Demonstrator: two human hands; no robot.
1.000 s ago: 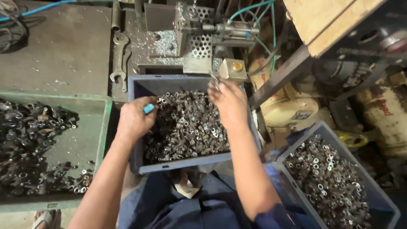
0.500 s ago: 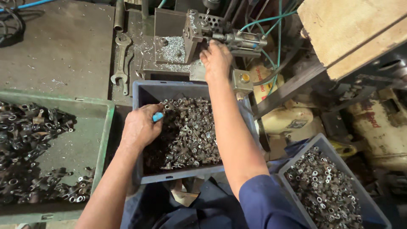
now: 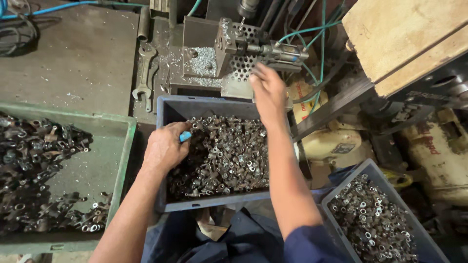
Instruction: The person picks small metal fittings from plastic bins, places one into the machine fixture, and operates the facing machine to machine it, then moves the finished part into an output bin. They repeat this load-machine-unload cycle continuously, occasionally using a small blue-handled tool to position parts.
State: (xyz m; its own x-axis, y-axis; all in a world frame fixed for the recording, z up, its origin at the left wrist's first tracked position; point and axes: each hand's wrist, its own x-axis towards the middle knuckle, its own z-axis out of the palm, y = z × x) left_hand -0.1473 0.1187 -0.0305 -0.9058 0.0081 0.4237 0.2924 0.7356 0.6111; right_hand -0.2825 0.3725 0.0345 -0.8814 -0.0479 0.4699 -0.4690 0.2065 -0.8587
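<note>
- Green tray (image 3: 117, 160): sits well to the left of the left hand; it holds a heap of dark metal parts (image 3: 34, 160), piled mostly along its far-left side and near edge.
- Wrench (image 3: 145, 78): lies flat on the steel bench top, beyond the left hand and up-left of it, apart from both hands.
- Left hand (image 3: 165, 150): rests at the left inner edge of the grey bin (image 3: 214, 202); its fingers are curled closed around a small blue object (image 3: 185, 137), of which only a tip shows between thumb and forefinger. The knuckles touch the pile in the bin.
- Small metal fittings (image 3: 229, 156): fill the grey bin between the two forearms, just right of the left hand and below the right hand.
- Right hand (image 3: 268, 92): reaches beyond the far rim of the grey bin to the perforated metal fixture (image 3: 243, 53) of the machine; its fingertips are at the lower right edge of the fixture. The fingers are drawn together, but whether they pinch a part cannot be told.
- Metal swarf (image 3: 202, 61): lies on the machine bed, just left of the fixture and up-left of the right hand.
- Second grey bin (image 3: 341, 195): stands low to the right of the right forearm; it holds lighter, ring-shaped metal pieces (image 3: 375, 219).
</note>
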